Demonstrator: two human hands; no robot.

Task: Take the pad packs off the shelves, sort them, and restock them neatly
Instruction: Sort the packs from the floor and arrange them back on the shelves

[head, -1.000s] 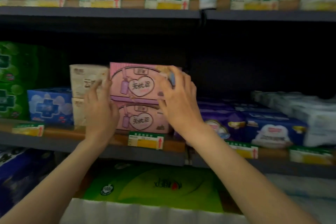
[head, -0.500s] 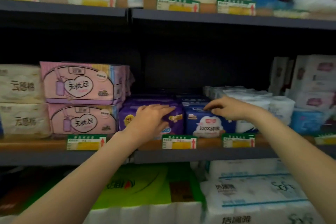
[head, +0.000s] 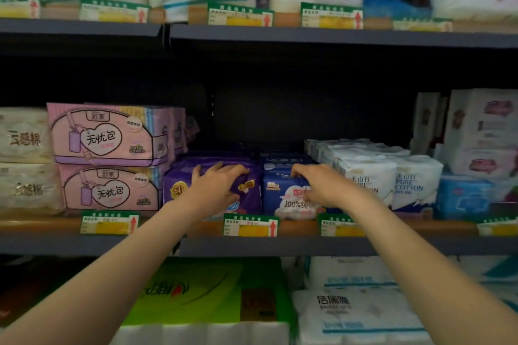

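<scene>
On the middle shelf (head: 280,246), the left hand (head: 217,186) curls its fingers over the top of one purple pack (head: 179,185), and the right hand (head: 322,185) curls over the top of one blue pack (head: 283,199) touching it. Two pink packs (head: 112,134) sit stacked just left, and two white packs (head: 392,179) stand side by side just right. Above the purple and blue packs is dark open room up to the next shelf.

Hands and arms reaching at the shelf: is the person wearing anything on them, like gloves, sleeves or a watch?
Nothing shows. The left hand and right hand are bare, without gloves, and no rings are visible. Both forearms are uncovered all the way to the picture's lower edge: no sleeve, watch or bracelet at either wrist.
</scene>
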